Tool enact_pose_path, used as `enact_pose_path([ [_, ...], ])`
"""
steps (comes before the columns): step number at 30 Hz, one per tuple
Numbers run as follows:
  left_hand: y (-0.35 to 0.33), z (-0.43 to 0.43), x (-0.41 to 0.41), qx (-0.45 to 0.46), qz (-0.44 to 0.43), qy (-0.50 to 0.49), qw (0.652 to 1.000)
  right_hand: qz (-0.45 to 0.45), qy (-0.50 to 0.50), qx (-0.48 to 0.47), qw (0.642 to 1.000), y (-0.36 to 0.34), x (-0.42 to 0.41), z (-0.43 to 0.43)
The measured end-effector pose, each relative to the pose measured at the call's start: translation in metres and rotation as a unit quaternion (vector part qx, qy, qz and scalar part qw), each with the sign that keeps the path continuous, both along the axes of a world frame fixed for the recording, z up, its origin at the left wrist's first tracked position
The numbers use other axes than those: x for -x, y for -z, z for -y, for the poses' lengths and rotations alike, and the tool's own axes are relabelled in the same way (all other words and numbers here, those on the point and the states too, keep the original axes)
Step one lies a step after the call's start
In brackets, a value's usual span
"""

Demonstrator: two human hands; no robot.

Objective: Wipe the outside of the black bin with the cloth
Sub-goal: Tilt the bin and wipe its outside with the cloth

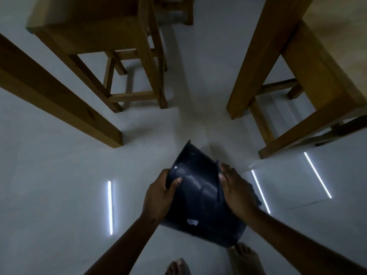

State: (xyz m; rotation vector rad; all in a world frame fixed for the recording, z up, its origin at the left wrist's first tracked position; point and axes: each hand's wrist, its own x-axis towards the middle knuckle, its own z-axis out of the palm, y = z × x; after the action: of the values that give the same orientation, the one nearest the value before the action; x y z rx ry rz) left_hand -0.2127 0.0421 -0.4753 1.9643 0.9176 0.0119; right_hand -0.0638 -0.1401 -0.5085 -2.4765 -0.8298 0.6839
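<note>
Head view: I see the glossy black plastic bin (196,197) held off the floor, long axis pointing away; left hand (158,195) grips its wall, right hand (236,189) presses the dark cloth (255,192) flat on the right flank

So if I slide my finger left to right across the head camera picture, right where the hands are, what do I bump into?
Light streak on the floor → left hand → black bin → right hand → dark cloth under that hand → two more light streaks.
</note>
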Motion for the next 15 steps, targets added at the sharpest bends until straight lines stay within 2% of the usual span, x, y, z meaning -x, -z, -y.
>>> enact_pose_path([
  [2, 0.000, -0.001, 0.002, -0.004, -0.001, -0.001, 1.000, 0.089, -0.067, 0.003, 0.994, -0.011, 0.038, 0.012],
  [5, 0.001, -0.003, 0.002, -0.024, -0.002, -0.007, 1.000, 0.106, -0.163, -0.042, 0.980, -0.005, 0.040, -0.011],
  [6, 0.001, -0.002, 0.002, -0.025, 0.000, -0.007, 1.000, 0.096, -0.157, -0.053, 0.981, -0.003, 0.024, -0.023],
  [8, 0.002, -0.001, 0.001, -0.019, 0.000, -0.005, 1.000, -0.012, -0.102, -0.068, 0.992, 0.005, -0.012, -0.033],
  [11, -0.003, 0.001, 0.003, -0.016, -0.011, -0.004, 1.000, -0.036, -0.032, -0.040, 0.998, 0.011, -0.018, 0.000],
  [13, -0.007, 0.001, 0.002, -0.017, -0.014, -0.002, 1.000, 0.014, -0.020, -0.017, 1.000, 0.004, 0.014, 0.020],
  [15, -0.007, 0.000, -0.005, -0.029, -0.008, -0.006, 1.000, 0.094, -0.121, -0.017, 0.988, -0.001, 0.043, 0.017],
])
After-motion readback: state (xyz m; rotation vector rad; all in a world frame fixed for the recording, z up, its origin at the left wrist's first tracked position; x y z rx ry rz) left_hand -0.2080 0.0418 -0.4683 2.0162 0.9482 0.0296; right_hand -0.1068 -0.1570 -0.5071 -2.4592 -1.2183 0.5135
